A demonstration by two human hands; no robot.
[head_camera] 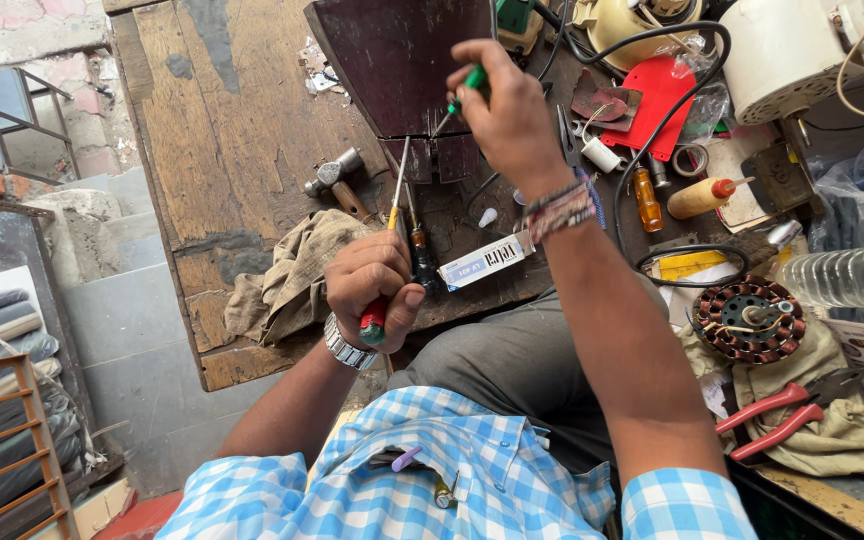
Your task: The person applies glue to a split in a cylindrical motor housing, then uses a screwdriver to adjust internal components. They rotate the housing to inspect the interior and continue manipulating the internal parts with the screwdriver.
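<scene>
On the wooden worktop [242, 130], the left hand [372, 285] grips a red-handled screwdriver [384, 262], the right hand [507, 110] a green-handled screwdriver [460, 100], both tips meeting the dark panel [397, 60].

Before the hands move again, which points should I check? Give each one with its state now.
1. Left hand closed firmly on the red-handled screwdriver: ok.
2. Right hand closed on the green-handled screwdriver: ok.
3. Both tips at the lower edge of the dark panel: ok.
4. Tips seated in screws: cannot tell, too small.
5. Panel steady on the wooden bench: cannot tell.
6. Hammer lying apart from both hands: ok.
</scene>
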